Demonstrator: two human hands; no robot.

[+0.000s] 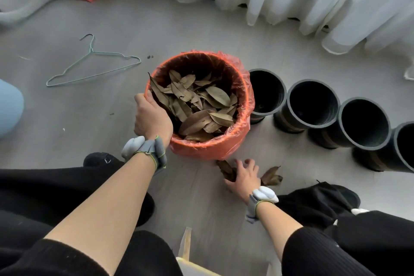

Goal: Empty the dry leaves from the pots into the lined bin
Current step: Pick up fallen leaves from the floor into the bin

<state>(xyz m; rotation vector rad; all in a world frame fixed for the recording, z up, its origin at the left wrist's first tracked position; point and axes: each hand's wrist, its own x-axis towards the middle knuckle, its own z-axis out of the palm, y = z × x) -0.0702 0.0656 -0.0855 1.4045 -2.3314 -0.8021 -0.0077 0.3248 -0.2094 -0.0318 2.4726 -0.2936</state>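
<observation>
Left hand (153, 116): arm extended forward, palm down, fingers and thumb curled over the near-left rim of the lined bin (208, 150). Right hand (244, 177): lower and nearer the body, palm down, fingers spread and lightly bent. Both forearms are bare, with black sleeves (313, 251) pushed up towards the elbows. Each wrist carries a grey-and-white band (143, 149).

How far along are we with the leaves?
Done: the four pots in view look empty, and dry leaves fill the lined bin. In hand: left hand grips the bin rim; right hand reaches spilled leaves on the floor. Left: bin those.
</observation>
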